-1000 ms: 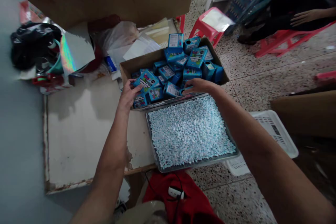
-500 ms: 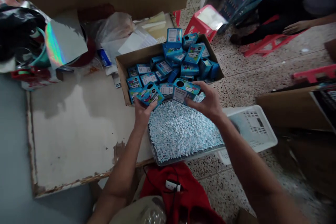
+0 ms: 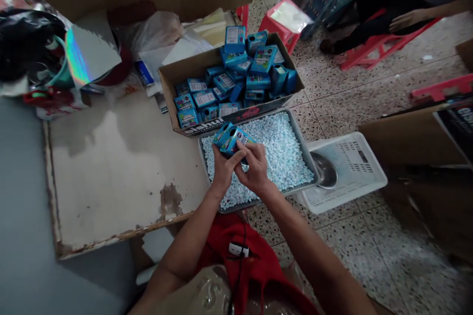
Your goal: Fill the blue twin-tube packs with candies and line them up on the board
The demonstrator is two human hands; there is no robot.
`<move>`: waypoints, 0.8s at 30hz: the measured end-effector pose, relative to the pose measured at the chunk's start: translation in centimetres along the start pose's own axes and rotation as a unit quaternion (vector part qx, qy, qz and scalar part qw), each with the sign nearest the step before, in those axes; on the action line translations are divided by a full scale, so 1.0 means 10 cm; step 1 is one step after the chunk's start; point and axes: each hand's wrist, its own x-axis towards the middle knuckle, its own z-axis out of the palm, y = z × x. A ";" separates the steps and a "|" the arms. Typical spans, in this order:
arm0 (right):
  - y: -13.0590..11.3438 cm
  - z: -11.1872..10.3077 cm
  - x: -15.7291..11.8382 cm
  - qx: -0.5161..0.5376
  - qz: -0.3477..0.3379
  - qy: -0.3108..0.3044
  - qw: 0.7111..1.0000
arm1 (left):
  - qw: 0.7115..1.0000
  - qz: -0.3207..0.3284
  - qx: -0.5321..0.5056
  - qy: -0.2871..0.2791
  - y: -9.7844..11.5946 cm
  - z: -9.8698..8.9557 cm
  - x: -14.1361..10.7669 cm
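Note:
Both hands are close together over a grey tray [image 3: 312, 170] full of small pale-blue and white candies [image 3: 284, 142]. My left hand [image 3: 224, 171] is closed around a small blue candy box [image 3: 222, 133]. Pressed side by side with it is a second blue candy box [image 3: 242, 136], gripped by my right hand [image 3: 254, 166]. A dark round opening shows in the end of the second box. Behind the tray stands a long cardboard carton [image 3: 258, 107], heaped with more blue boxes [image 3: 263, 60]. My fingers partly cover the two held boxes.
Right of the tray, a white plastic basket [image 3: 354, 184] holds a metal bowl [image 3: 327, 171]. A worn white table [image 3: 121, 177] extends left, with plastic bags [image 3: 158, 34] and clutter behind. Red stools [image 3: 283, 24] and a seated person [image 3: 406, 19] are at upper right.
Both hands have moved down and inward from the carton's front edge to above the tray. The two boxes, apart before, are now side by side. The view has shifted slightly.

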 end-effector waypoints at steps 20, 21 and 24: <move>-0.66 -0.59 -1.60 0.364 0.351 -0.119 0.854 | 0.948 0.118 0.288 0.062 -0.26 -0.35 -1.50; -0.68 -0.60 -1.63 0.380 0.360 -0.114 0.845 | 0.947 0.118 0.294 0.057 -0.24 -0.37 -1.54; -0.66 -0.64 -1.62 0.412 0.384 -0.116 0.818 | 0.945 0.098 0.312 0.020 -0.19 -0.45 -1.64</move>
